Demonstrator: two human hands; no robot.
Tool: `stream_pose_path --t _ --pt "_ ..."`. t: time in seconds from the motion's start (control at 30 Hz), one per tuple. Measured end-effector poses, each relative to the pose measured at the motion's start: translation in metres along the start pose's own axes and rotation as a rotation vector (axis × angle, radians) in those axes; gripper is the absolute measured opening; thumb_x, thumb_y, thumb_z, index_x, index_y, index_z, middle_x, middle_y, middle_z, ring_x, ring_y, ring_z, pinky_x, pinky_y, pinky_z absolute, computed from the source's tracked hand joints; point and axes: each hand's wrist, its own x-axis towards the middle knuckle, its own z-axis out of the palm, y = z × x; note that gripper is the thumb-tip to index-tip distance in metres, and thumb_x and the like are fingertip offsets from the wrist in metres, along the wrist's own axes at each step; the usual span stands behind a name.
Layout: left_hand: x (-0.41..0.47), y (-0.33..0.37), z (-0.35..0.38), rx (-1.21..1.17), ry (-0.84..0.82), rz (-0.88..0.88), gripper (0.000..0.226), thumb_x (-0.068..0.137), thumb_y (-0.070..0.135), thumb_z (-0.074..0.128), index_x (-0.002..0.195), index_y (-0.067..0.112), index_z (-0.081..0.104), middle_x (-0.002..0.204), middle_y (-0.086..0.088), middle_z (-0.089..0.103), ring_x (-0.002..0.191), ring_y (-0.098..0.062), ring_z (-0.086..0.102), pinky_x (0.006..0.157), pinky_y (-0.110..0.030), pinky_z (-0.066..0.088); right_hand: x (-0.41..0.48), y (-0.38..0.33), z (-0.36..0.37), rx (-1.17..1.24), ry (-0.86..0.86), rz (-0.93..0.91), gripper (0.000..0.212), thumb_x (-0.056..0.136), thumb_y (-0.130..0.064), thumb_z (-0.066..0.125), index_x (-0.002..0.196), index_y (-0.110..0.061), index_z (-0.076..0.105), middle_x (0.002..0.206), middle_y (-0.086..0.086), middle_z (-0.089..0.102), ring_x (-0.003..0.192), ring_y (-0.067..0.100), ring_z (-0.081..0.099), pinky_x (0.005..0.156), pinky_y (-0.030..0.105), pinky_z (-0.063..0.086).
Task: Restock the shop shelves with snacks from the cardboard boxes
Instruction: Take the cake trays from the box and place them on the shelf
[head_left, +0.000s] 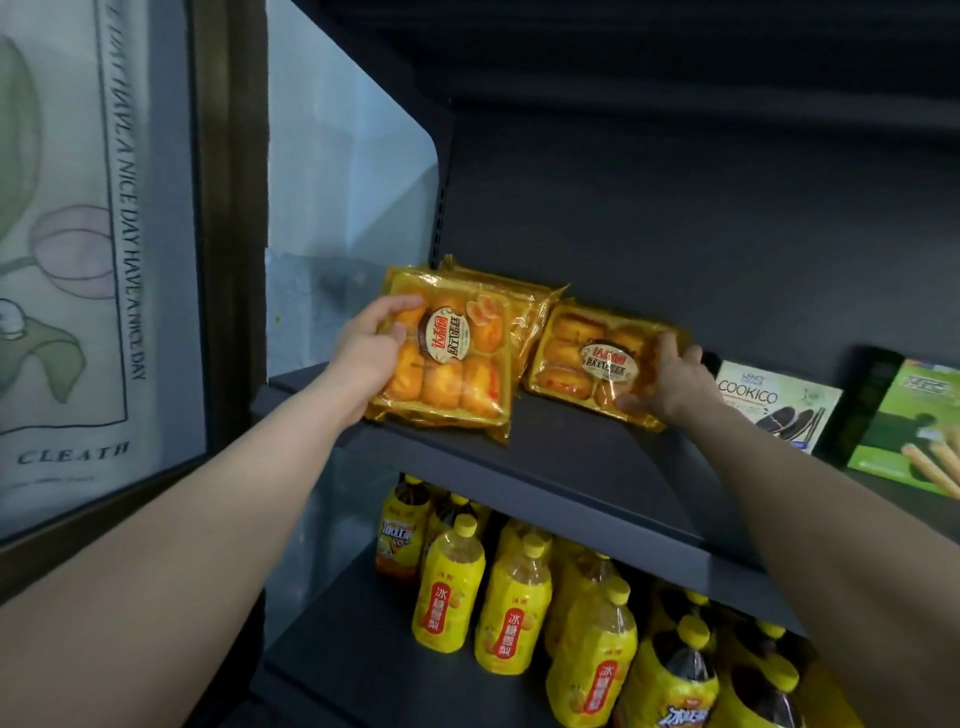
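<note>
Left hand (371, 348) gripped the left edge of a yellow cake pack (447, 358), fingers curled over its face; the pack leaned tilted on the stacked packs (498, 283) behind it. Right hand (670, 376) pinched the right edge of a second cake pack (587, 358), just beside the first. Both sat at the left end of the upper shelf (571, 457); the second lay between the first and the COOKICO box (779, 400), so any shift rightward likely falls to the right hand.

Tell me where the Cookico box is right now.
In the head view, the Cookico box sits on the upper shelf toward the right, between the cake pack held by the right hand and a green snack box.
</note>
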Motion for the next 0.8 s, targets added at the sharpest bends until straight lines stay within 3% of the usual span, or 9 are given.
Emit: stream_pose_path --t 0.17,0.27,0.4,0.53,0.63,0.73,0.8 --pt "-0.01 0.011 0.001 0.031 -0.037 0.029 0.039 0.106 0.018 0.038 0.123 0.046 0.058 0.137 0.004 0.052 0.115 -0.019 0.057 0.082 -0.04 0.059 -0.008 -0.006 -0.017 -0.382 0.047 -0.02 0.083 0.081 -0.055 0.074 0.144 -0.027 0.028 0.145 0.019 0.031 0.13 0.04 0.038 0.104 0.047 0.039" --pt "-0.019 0.026 0.003 0.082 -0.093 0.066 0.043 0.105 0.021 0.041 0.138 0.049 0.042 0.142 0.005 0.044 0.12 -0.021 0.052 0.077 -0.035 0.059 -0.019 -0.016 -0.035 -0.406 0.152 -0.097 0.072 0.09 -0.04 0.067 0.149 -0.028 0.026 0.146 0.016 0.033 0.13 0.04 0.04 0.105 0.049 0.036" --pt "-0.023 0.055 0.015 0.196 -0.188 0.175 0.058 0.101 0.028 0.051 0.145 0.051 0.02 0.144 0.003 0.041 0.11 -0.015 0.055 0.066 -0.026 0.054 -0.038 -0.04 -0.076 -0.053 0.194 -0.351 0.062 0.097 -0.031 0.058 0.151 -0.026 0.028 0.144 0.014 0.043 0.127 0.037 0.047 0.104 0.047 0.04" --pt "-0.025 0.09 0.039 0.481 -0.325 0.368 0.055 0.1 0.035 0.052 0.146 0.046 0.023 0.134 0.006 0.049 0.114 -0.018 0.059 0.088 -0.042 0.056 -0.067 -0.055 -0.13 0.543 -0.147 -0.376 0.057 0.091 -0.052 0.062 0.142 -0.035 0.041 0.132 -0.001 0.055 0.115 0.021 0.059 0.098 0.042 0.051" --pt "-0.032 0.106 0.062 0.698 -0.387 0.599 0.045 0.1 0.037 0.049 0.14 0.049 0.033 0.133 0.009 0.055 0.118 -0.015 0.056 0.092 -0.042 0.054 -0.08 -0.045 -0.15 0.672 -0.334 -0.348 0.079 0.073 -0.049 0.08 0.141 -0.038 0.041 0.125 -0.004 0.059 0.107 0.018 0.066 0.091 0.043 0.057" --pt "-0.035 0.105 0.082 0.749 -0.261 0.741 0.046 0.098 0.036 0.052 0.14 0.049 0.037 0.134 0.007 0.056 0.125 -0.019 0.05 0.1 -0.044 0.047 -0.08 -0.023 -0.142 0.797 -0.255 -0.311 0.072 0.073 -0.032 0.084 0.134 -0.04 0.046 0.125 0.002 0.058 0.105 0.023 0.067 0.082 0.045 0.061" --pt "-0.033 0.096 0.085 0.725 -0.119 0.741 0.056 0.096 0.031 0.058 0.146 0.042 0.035 0.142 0.003 0.051 0.133 -0.021 0.043 0.105 -0.042 0.042 -0.077 -0.006 -0.133 0.903 -0.143 -0.221 0.067 0.079 -0.026 0.081 0.135 -0.037 0.045 0.126 0.004 0.054 0.1 0.025 0.067 0.071 0.039 0.063"
